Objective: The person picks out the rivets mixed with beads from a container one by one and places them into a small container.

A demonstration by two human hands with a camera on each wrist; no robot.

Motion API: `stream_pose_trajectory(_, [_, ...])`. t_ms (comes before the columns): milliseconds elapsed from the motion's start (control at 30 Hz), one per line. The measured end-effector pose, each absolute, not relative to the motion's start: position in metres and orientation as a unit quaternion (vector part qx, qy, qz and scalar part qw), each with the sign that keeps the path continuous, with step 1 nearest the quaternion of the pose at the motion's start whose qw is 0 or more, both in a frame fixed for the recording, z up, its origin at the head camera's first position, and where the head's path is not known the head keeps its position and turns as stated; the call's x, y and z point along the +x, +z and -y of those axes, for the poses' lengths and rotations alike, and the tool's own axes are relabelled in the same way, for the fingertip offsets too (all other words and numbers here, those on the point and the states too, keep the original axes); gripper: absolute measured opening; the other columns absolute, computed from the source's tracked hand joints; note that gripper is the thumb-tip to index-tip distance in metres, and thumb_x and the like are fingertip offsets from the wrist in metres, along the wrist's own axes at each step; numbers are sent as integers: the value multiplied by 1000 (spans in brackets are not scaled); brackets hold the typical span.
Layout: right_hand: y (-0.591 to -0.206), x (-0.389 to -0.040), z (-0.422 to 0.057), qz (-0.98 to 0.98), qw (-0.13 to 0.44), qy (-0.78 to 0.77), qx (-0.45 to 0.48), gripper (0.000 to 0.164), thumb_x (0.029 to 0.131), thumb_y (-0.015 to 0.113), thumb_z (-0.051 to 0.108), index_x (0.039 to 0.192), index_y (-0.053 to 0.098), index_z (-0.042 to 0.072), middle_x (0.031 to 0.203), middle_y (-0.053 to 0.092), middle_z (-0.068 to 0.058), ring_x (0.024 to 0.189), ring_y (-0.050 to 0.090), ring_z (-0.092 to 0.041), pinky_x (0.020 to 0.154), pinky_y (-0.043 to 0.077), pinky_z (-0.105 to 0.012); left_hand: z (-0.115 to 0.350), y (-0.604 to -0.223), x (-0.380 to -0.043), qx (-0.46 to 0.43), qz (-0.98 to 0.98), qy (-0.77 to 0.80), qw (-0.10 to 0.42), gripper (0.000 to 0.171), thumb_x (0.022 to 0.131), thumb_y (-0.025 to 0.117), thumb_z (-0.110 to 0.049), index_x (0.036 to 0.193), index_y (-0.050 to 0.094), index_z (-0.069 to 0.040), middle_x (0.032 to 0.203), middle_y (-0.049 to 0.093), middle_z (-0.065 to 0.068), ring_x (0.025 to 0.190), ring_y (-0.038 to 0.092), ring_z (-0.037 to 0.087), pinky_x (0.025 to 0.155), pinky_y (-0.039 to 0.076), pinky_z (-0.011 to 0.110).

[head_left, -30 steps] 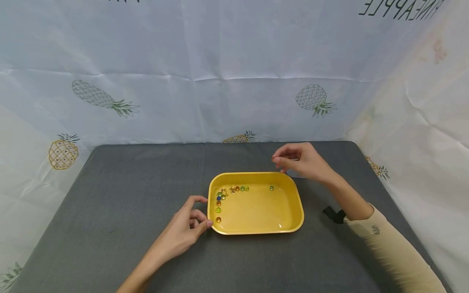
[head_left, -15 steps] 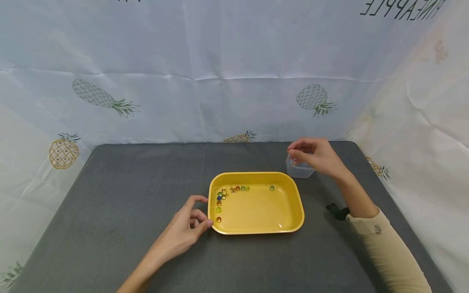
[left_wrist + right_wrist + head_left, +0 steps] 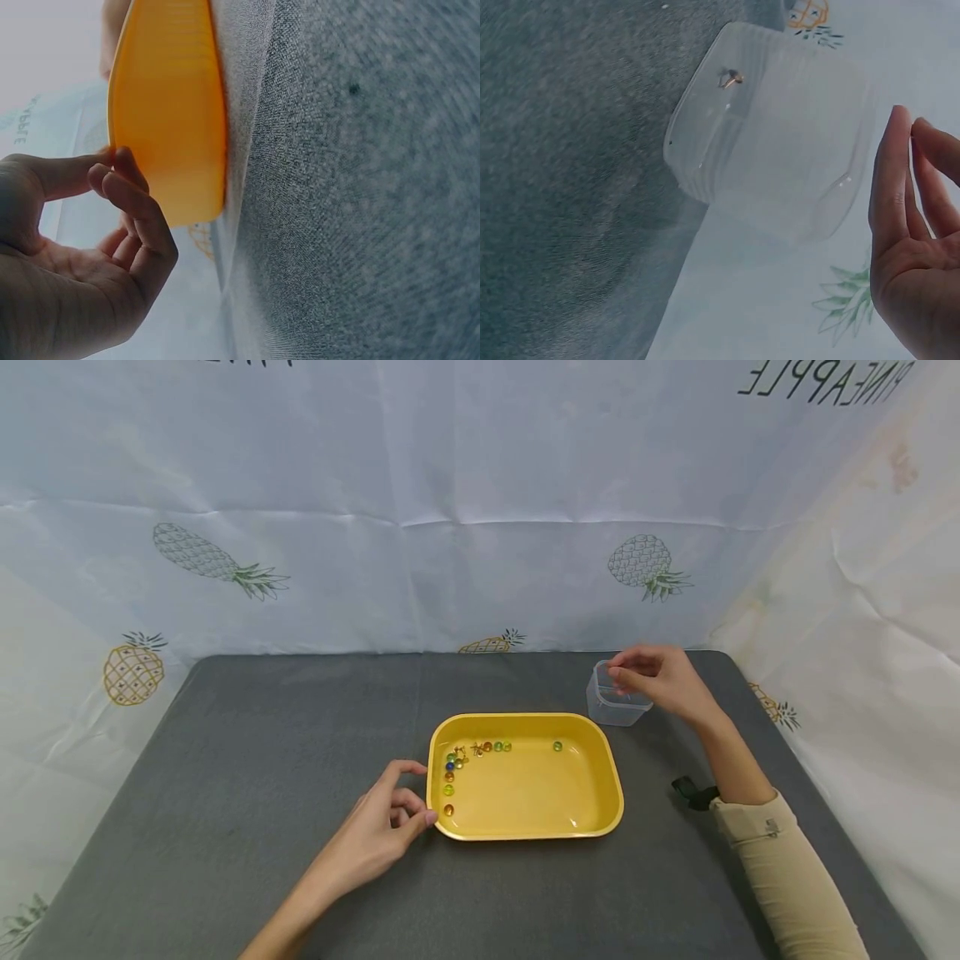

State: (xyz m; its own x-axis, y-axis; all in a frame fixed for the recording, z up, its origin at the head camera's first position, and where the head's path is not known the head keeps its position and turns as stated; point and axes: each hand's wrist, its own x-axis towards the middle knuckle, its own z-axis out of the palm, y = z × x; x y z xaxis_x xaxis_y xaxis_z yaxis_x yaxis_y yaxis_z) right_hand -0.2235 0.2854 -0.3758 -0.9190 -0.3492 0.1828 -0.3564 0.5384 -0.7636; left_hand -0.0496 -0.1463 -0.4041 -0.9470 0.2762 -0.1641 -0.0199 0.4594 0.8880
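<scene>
My left hand (image 3: 381, 832) pinches the left rim of a yellow tray (image 3: 525, 837), thumb and fingertips at its edge in the left wrist view. Small glass marbles (image 3: 448, 790) in orange, green and blue line the tray's left and far sides, with small gold pieces (image 3: 477, 749) in the far left corner. A lone green marble (image 3: 557, 746) lies further right. Over a clear plastic container (image 3: 617, 710) hovers my right hand (image 3: 663, 683), its fingertips close together with nothing visible between them. Inside the container, a small gold piece (image 3: 733, 78) shows in the right wrist view.
Both vessels stand on a dark grey table (image 3: 300, 727), the container just beyond the tray's far right corner. A white pineapple-print cloth (image 3: 420, 568) hangs behind the table and along its sides. A black band (image 3: 693, 793) hangs at the right sleeve's cuff.
My right hand has moved right, from beyond the tray's far edge to over the clear container, which is now more exposed. The left hand and the tray stay in place.
</scene>
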Motion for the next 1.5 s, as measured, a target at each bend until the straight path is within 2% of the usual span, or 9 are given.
stream_pose_trajectory(200, [-379,-223,-289,888,2,420,186,17,104,72,7,118,75,-3,107,77,-27,81,75,-6,77,62,-18,146,-403,-49,69,-841,516,145,55,102,76,-13,148,46,-8,90,76,7,61,56,8,60,45,24])
stream_pose_trajectory(433, [-383,-225,-292,898,-2,401,180,19,104,72,5,121,75,-4,110,78,-26,83,77,-12,77,61,-18,146,-405,-49,72,-843,512,147,55,102,76,-13,148,46,-7,91,76,7,61,57,8,61,45,24])
stream_pose_trajectory(600, [-386,-227,-293,903,1,389,184,19,103,72,4,121,75,-4,109,78,-25,82,77,-10,76,60,-15,146,-405,-50,72,-844,511,146,55,102,76,-14,148,46,-7,91,76,7,61,57,8,61,45,24])
stream_pose_trajectory(933, [-386,-226,-290,912,-5,373,169,20,105,73,10,121,75,-2,109,79,-23,85,77,-11,76,61,-16,147,-404,-49,74,-840,517,148,56,103,76,-16,149,45,-6,91,76,6,62,57,9,60,44,25])
stream_pose_trajectory(1500, [-386,-227,-289,906,-7,384,177,20,105,72,7,121,75,-4,109,79,-25,83,77,-12,75,61,-18,146,-405,-50,68,-845,508,151,54,103,76,-15,148,46,-9,92,76,7,62,58,8,61,45,24])
